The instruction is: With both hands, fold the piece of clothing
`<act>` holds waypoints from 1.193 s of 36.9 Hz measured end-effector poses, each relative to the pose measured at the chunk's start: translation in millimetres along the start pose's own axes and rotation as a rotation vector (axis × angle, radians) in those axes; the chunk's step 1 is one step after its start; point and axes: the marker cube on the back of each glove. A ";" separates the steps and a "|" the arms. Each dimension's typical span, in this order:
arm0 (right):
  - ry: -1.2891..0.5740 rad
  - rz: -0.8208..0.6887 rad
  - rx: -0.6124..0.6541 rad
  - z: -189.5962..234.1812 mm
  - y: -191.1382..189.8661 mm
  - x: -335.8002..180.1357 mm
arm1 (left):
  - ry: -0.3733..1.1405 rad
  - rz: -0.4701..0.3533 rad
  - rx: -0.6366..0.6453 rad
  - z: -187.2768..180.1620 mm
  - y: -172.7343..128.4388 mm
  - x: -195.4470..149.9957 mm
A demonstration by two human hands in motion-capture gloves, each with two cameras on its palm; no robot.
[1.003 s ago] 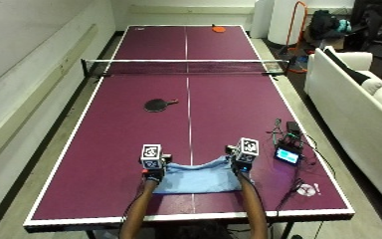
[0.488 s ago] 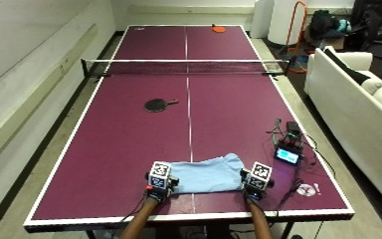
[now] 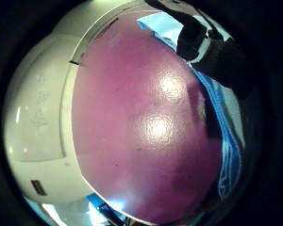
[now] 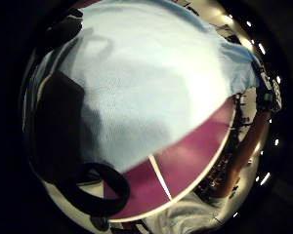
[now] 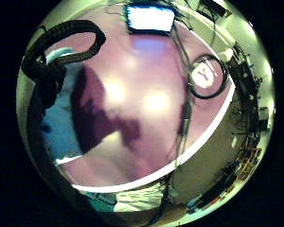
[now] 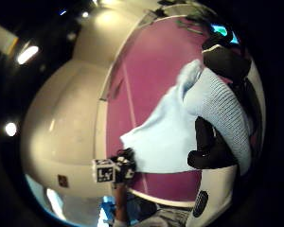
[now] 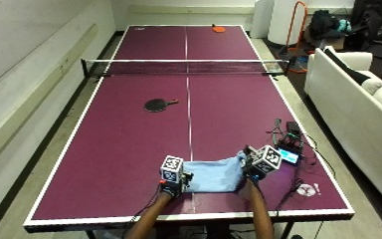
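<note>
A light blue piece of clothing [image 7: 211, 175] lies bunched on the purple table [image 7: 144, 139], close to the near edge beside the centre line. My left hand [image 7: 172, 188] grips its left edge. My right hand [image 7: 250, 174] holds the right edge, a little farther from me than the left. In the right thumb side palm view the cloth [image 6: 165, 137] wraps over my black fingers [image 6: 221, 60] and stretches toward the other hand [image 6: 122, 171]. The cloth [image 4: 151, 83] fills the left thumb side palm view, close to that palm.
A small device with a lit screen [image 7: 288, 156] and cables sit just right of my right hand, with a coiled ring [image 7: 305, 189] nearer the table corner. A black paddle [image 7: 156, 104] lies mid-table. Beyond are the net [image 7: 184, 67] and an orange paddle [image 7: 217, 29]. A white sofa [image 7: 363, 99] stands on the right.
Both hands moved from the cloth's far edge back toward me and apart, to its left and right sides. The cloth now lies more bunched between them.
</note>
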 end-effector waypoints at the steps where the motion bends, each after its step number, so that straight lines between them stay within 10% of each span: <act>1: -0.046 -0.025 0.003 -7.1 1.3 -16.2 | 0.007 -0.011 0.005 -4.6 -0.3 -2.7; 13: 0.037 -0.451 -0.024 32.8 68.3 -212.7 | 0.182 -0.235 0.214 -76.8 37.8 -70.8; 19: 0.144 -0.592 -0.105 5.5 165.3 -274.4 | 0.260 -0.238 0.224 -79.0 54.3 -97.2; 31: 0.083 -0.714 -0.317 18.9 206.5 -280.2 | 0.276 -0.284 0.194 -72.0 65.5 -108.5; 44: 0.308 -0.562 -0.184 -35.9 120.8 -176.4 | 0.176 -0.198 0.289 -41.2 5.9 -94.8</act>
